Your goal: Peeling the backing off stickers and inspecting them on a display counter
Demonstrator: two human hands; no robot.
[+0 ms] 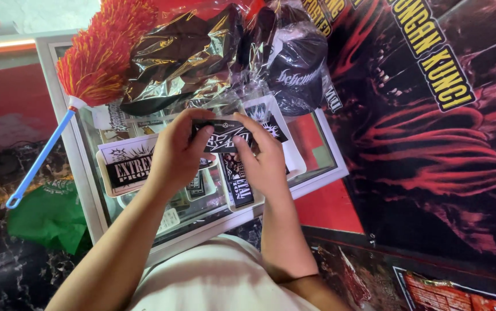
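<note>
**Both hands pinching a small black sticker over a glass display case**

The left hand (178, 151) and right hand (262, 156) are holding a small black sticker (223, 138) between thumbs and fingertips, just above the glass display case (317, 151). Larger stickers (128, 164) are lying on the glass beneath. A red-orange feather duster (101, 52) and what seem to be plastic-wrapped black garments (202, 52) are resting at the far end.

Sticker (223, 140) edges hidden under fingers (202, 138) (print blurred); duster (95, 57) top cropped.
</note>
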